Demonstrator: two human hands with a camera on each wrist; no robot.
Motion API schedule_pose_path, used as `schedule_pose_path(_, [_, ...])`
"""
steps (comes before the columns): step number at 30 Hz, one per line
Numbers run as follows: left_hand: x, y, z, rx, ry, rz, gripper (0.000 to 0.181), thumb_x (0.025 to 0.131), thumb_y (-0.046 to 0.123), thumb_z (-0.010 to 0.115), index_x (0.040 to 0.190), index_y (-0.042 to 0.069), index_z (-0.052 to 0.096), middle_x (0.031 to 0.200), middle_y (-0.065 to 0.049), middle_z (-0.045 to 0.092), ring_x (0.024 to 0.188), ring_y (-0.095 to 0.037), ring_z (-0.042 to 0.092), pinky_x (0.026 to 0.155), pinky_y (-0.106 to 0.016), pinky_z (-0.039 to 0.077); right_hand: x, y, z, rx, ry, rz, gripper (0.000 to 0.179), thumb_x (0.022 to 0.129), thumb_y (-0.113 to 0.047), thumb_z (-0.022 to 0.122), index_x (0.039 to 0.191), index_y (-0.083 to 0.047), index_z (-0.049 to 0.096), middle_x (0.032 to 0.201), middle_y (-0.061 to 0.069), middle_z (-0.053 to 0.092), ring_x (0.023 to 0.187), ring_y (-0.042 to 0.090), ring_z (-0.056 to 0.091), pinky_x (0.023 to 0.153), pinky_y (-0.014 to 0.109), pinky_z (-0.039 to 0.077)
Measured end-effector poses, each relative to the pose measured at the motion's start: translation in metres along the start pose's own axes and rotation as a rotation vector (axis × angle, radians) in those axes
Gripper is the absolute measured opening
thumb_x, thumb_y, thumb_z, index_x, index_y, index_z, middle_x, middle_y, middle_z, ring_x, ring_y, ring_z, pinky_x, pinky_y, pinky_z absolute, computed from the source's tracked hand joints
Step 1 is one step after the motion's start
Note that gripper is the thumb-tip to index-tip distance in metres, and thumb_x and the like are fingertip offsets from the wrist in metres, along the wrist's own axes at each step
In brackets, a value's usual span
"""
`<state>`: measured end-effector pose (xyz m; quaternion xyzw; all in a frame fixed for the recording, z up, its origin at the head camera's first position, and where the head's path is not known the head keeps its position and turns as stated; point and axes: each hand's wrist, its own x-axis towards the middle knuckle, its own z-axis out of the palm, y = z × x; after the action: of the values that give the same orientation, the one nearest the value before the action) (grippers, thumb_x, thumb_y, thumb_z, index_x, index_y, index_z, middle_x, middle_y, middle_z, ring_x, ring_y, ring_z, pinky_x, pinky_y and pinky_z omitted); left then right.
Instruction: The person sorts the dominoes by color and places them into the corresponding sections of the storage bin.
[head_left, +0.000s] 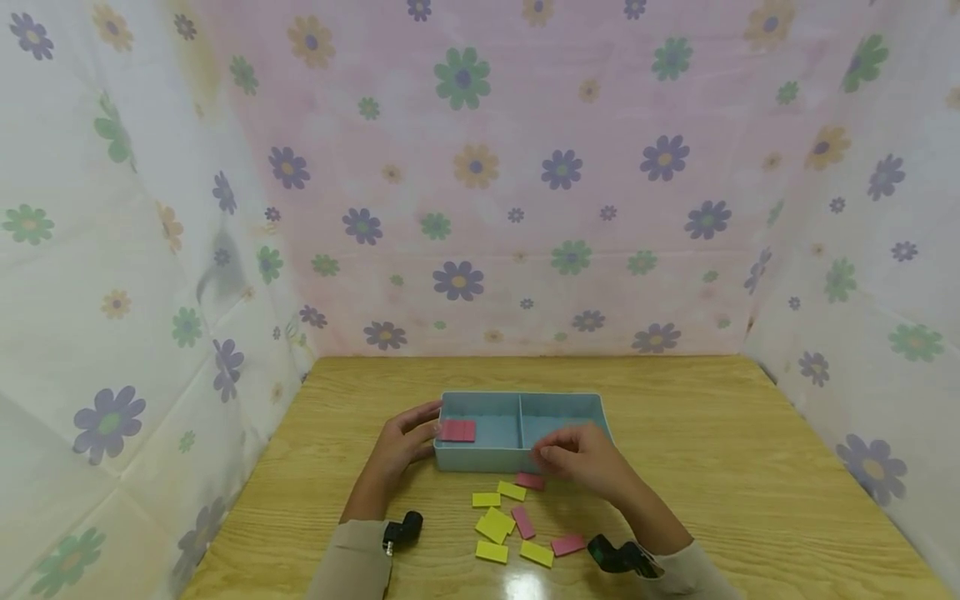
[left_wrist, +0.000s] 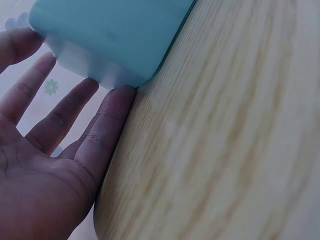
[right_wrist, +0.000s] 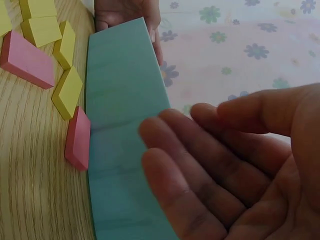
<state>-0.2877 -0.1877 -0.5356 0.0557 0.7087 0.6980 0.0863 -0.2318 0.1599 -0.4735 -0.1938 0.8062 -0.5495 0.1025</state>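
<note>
A light blue two-compartment box [head_left: 480,460] stands on the wooden table. My left hand [head_left: 405,442] rests at its left end, with spread fingers [left_wrist: 62,117] touching the outer wall. Pink blocks [head_left: 457,430] sit side by side in the left compartment, against that end. Over the front wall of the right compartment hovers my right hand [head_left: 588,462], loosely curled, thumb tip close to the index fingertip. No block shows between its fingers [right_wrist: 170,175] in the right wrist view. Just below, a pink block [right_wrist: 78,140] lies beside the box's front wall.
In front of the box, several yellow blocks [head_left: 491,552] are scattered with pink blocks [head_left: 567,545] among them. Two yellow ones overlap. A flower-print cloth [head_left: 480,208] hangs behind the table and along both sides.
</note>
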Motion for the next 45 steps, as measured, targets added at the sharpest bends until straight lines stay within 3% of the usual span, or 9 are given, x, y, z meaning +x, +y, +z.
schedule_pose_path(5, [-0.001,-0.001,0.000,0.001,0.003,0.006,0.046,0.103,0.019,0.065,0.149,0.019,0.058,0.154,-0.011,0.053,0.135,-0.033,0.059,0.098,-0.043,0.059,-0.003,0.006,-0.002,-0.112,-0.072,-0.009,0.027,0.103,-0.021,0.063,0.115,-0.002,0.078,0.112,0.017,0.077,0.095,0.016,0.074,0.072,0.034,0.062])
schedule_pose_path(8, [-0.001,-0.002,0.001,0.002,0.005,0.008,0.047,0.103,0.018,0.065,0.149,0.017,0.057,0.155,-0.013,0.053,0.135,-0.034,0.059,0.098,-0.044,0.059,-0.003,0.008,0.000,-0.187,-0.111,-0.016,0.025,0.104,-0.021,0.062,0.116,-0.007,0.079,0.108,0.013,0.078,0.077,0.006,0.063,0.060,0.025,0.052])
schedule_pose_path(12, [-0.002,-0.004,0.001,0.011,0.013,-0.004,0.046,0.103,0.020,0.065,0.149,0.018,0.058,0.155,-0.014,0.052,0.134,-0.033,0.059,0.098,-0.043,0.059,-0.004,0.011,0.003,-0.250,-0.165,-0.031,0.024,0.105,-0.019,0.060,0.115,-0.009,0.080,0.106,0.009,0.078,0.065,0.006,0.050,0.054,0.023,0.042])
schedule_pose_path(19, [-0.001,-0.003,0.003,0.012,0.025,-0.019,0.046,0.103,0.023,0.067,0.148,0.022,0.060,0.154,-0.009,0.054,0.133,-0.030,0.060,0.098,-0.042,0.059,-0.005,0.008,0.008,-0.315,-0.184,-0.029,0.023,0.103,-0.018,0.061,0.113,-0.011,0.081,0.112,0.003,0.078,0.097,0.014,0.067,0.074,0.028,0.053])
schedule_pose_path(21, [-0.001,-0.002,0.003,0.011,0.018,-0.004,0.047,0.103,0.022,0.066,0.149,0.019,0.058,0.154,-0.011,0.054,0.133,-0.032,0.060,0.097,-0.043,0.059,-0.006,0.008,0.008,-0.320,-0.191,-0.026,0.023,0.104,-0.017,0.060,0.113,-0.011,0.080,0.112,0.003,0.078,0.097,0.012,0.066,0.075,0.028,0.053])
schedule_pose_path(28, [0.002,0.002,0.002,0.013,0.015,-0.002,0.046,0.103,0.022,0.066,0.148,0.020,0.059,0.154,-0.010,0.054,0.132,-0.030,0.061,0.097,-0.043,0.060,-0.007,0.006,0.002,-0.280,-0.248,-0.023,0.025,0.105,-0.015,0.058,0.117,-0.008,0.079,0.101,0.009,0.078,0.062,0.008,0.051,0.060,0.024,0.046])
schedule_pose_path(34, [0.002,0.003,0.002,0.020,0.020,-0.011,0.045,0.103,0.021,0.066,0.147,0.020,0.060,0.153,-0.010,0.055,0.132,-0.030,0.061,0.097,-0.043,0.059,-0.011,0.004,-0.003,-0.169,-0.297,0.028,0.027,0.105,-0.014,0.056,0.116,0.000,0.077,0.104,0.013,0.078,0.081,0.024,0.073,0.066,0.034,0.062])
schedule_pose_path(38, [0.002,0.002,0.002,0.019,0.021,-0.012,0.045,0.103,0.021,0.066,0.147,0.020,0.060,0.152,-0.009,0.056,0.132,-0.030,0.061,0.098,-0.043,0.059,-0.011,0.006,-0.002,-0.142,-0.261,0.075,0.029,0.105,-0.016,0.058,0.118,0.003,0.075,0.097,0.014,0.078,0.081,0.029,0.076,0.067,0.040,0.064])
schedule_pose_path(45, [0.001,0.001,0.002,0.006,0.023,0.000,0.045,0.103,0.020,0.066,0.147,0.020,0.060,0.152,-0.010,0.056,0.133,-0.033,0.060,0.099,-0.046,0.058,-0.008,0.014,0.014,-0.465,-0.070,0.100,0.019,0.087,-0.021,0.081,0.097,-0.005,0.080,0.091,0.002,0.077,0.083,0.017,0.068,0.069,0.040,0.060])
